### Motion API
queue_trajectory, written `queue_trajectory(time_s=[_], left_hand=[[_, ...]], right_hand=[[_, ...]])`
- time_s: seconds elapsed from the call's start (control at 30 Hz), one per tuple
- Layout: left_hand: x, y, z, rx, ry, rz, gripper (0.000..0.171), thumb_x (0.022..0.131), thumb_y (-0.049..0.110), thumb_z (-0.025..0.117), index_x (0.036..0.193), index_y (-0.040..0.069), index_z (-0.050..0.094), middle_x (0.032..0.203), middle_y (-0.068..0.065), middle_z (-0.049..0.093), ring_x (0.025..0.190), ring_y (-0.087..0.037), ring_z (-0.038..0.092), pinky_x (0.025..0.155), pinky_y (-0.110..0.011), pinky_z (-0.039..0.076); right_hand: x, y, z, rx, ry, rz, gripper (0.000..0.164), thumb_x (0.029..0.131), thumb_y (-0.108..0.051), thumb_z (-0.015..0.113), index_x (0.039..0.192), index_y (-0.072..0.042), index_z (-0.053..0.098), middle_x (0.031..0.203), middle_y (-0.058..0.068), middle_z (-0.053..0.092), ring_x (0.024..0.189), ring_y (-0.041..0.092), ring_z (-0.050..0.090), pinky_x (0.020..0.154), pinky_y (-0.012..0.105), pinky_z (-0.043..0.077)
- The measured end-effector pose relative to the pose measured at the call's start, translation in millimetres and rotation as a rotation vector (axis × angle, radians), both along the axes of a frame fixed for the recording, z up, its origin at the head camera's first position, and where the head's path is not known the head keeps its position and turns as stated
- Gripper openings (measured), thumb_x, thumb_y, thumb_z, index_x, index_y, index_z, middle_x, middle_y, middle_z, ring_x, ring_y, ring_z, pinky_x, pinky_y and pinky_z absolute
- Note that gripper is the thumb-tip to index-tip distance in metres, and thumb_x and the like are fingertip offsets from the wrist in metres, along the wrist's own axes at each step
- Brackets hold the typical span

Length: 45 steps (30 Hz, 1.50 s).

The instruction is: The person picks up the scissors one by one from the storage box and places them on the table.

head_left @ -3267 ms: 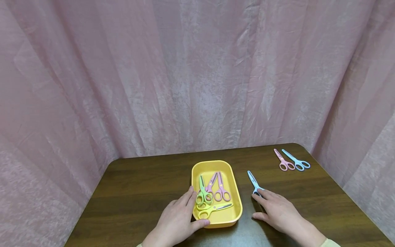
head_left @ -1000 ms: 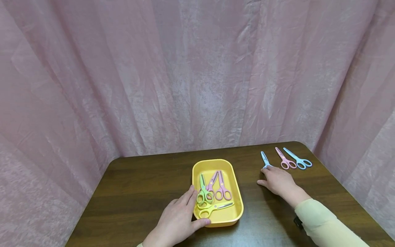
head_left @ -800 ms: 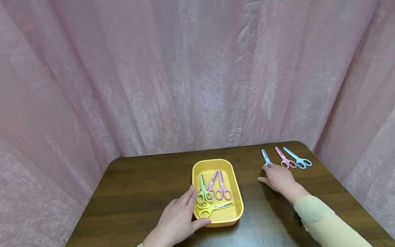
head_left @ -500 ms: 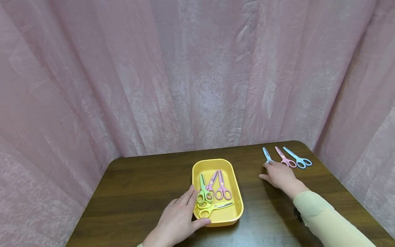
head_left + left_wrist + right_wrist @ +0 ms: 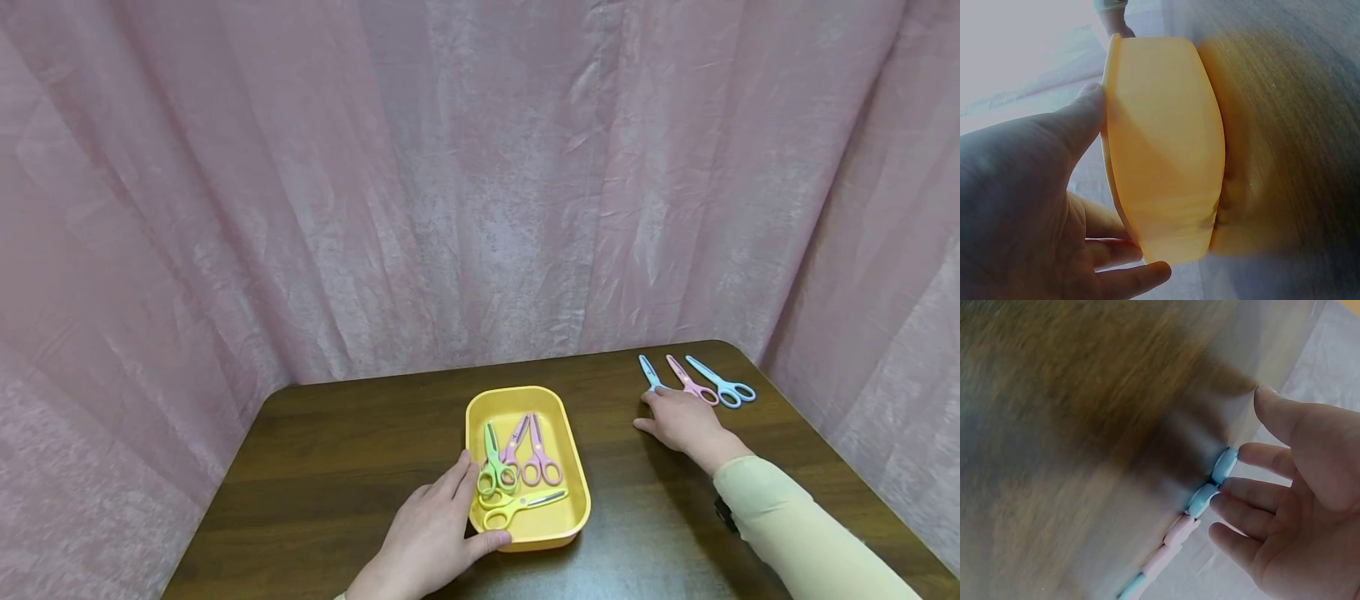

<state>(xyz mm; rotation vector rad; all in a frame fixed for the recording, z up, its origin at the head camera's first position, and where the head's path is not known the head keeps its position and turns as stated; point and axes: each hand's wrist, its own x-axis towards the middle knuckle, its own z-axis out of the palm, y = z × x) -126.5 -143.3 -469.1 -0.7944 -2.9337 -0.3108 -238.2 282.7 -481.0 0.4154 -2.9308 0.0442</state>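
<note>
My left hand rests at the near left corner of a yellow tray, thumb on the front rim and fingers along the left side. Its fingers look nearly straight in the left wrist view. Inside the tray lie green scissors, yellow scissors and two pairs of pink scissors. At the far right my right hand touches the handles of blue scissors lying flat. In the right wrist view its fingertips meet the blue handles, with the thumb held apart. The hand hides those handles in the head view.
Pink scissors and another blue pair lie just right of my right hand, near the back right corner of the dark wooden table. A pink curtain hangs behind and beside the table.
My right hand has slid the blue scissors away toward the back right, bringing them beside the pink pair; the last shift is small. My left hand stays on the tray.
</note>
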Motion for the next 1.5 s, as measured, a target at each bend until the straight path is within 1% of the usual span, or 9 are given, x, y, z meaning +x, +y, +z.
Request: queue_trajectory(time_s=[0.2,0.43,0.5,0.6,0.67,0.83,1.0,1.23,1.5], left_hand=[[-0.4,0.2,0.0,-0.006,0.002,0.001,0.104,0.097,0.079,0.067,0.162,0.0,0.052,0.171,-0.019,0.045,0.149,-0.032,0.055,0.112,-0.054,0.053],[-0.4,0.7,-0.5,-0.008,-0.005,0.003,0.103,0.096,0.077,0.068,0.162,0.0,0.052,0.171,-0.019,0.045,0.15,-0.032,0.054,0.112,-0.055,0.053],[-0.3,0.9,-0.5,-0.007,-0.008,0.003,0.103,0.096,0.077,0.068,0.162,0.0,0.052,0.171,-0.019,0.045,0.15,-0.032,0.054,0.112,-0.055,0.052],[-0.1,1.2,-0.4,-0.004,-0.008,0.001,0.103,0.096,0.077,0.068,0.162,0.0,0.052,0.171,-0.019,0.045,0.15,-0.032,0.054,0.112,-0.055,0.053],[0.0,1.2,-0.3,-0.002,-0.005,-0.001,0.103,0.096,0.077,0.068,0.162,0.0,0.052,0.171,-0.019,0.045,0.149,-0.032,0.054,0.112,-0.055,0.053],[0.3,0.5,-0.1,-0.007,0.003,0.0,0.104,0.096,0.079,0.067,0.162,0.0,0.052,0.171,-0.019,0.045,0.149,-0.032,0.054,0.112,-0.054,0.053],[0.7,0.0,-0.8,-0.005,-0.01,0.003,0.105,0.096,0.079,0.067,0.163,0.0,0.051,0.172,-0.018,0.044,0.15,-0.032,0.054,0.112,-0.055,0.053],[0.7,0.1,-1.5,-0.005,-0.015,0.003,0.104,0.097,0.078,0.067,0.163,0.0,0.051,0.172,-0.019,0.043,0.151,-0.033,0.053,0.112,-0.055,0.052],[0.5,0.4,-1.4,-0.002,-0.009,0.002,0.103,0.097,0.077,0.068,0.163,0.0,0.051,0.171,-0.019,0.044,0.15,-0.033,0.054,0.111,-0.056,0.053]], right_hand=[[-0.6,-0.3,-0.3,0.0,0.01,-0.003,0.041,0.096,-0.034,0.087,0.111,0.002,0.073,0.103,0.018,0.074,0.091,0.042,0.076,0.077,0.057,0.061],[-1.0,0.7,-3.8,0.0,0.002,-0.002,0.043,0.097,-0.034,0.086,0.114,0.003,0.072,0.106,0.021,0.074,0.095,0.043,0.076,0.08,0.058,0.061],[-0.3,1.0,-4.4,-0.006,0.015,0.002,0.043,0.097,-0.031,0.085,0.117,0.005,0.073,0.11,0.023,0.074,0.098,0.044,0.075,0.082,0.059,0.061],[3.2,0.7,-4.8,-0.021,0.036,0.001,0.044,0.097,-0.026,0.085,0.125,0.007,0.073,0.121,0.028,0.074,0.11,0.047,0.074,0.089,0.061,0.061],[6.2,-0.9,-5.0,-0.029,0.044,-0.007,0.046,0.098,-0.024,0.084,0.13,0.007,0.073,0.128,0.029,0.073,0.117,0.048,0.073,0.092,0.062,0.06],[16.2,-11.1,-3.6,-0.027,0.047,-0.008,0.048,0.099,-0.026,0.084,0.134,0.005,0.072,0.133,0.027,0.071,0.121,0.047,0.071,0.094,0.062,0.06],[29.0,-26.3,-2.3,-0.028,0.031,0.014,0.051,0.1,-0.029,0.083,0.137,0.004,0.072,0.142,0.03,0.067,0.131,0.05,0.065,0.106,0.063,0.054],[45.0,-44.3,1.8,-0.032,0.06,0.066,0.051,0.1,-0.031,0.084,0.136,0.003,0.073,0.14,0.027,0.069,0.133,0.048,0.065,0.109,0.062,0.052],[54.4,-55.1,5.7,-0.055,0.104,0.112,0.052,0.099,-0.032,0.084,0.137,0.002,0.073,0.14,0.026,0.069,0.133,0.046,0.065,0.11,0.061,0.052]])
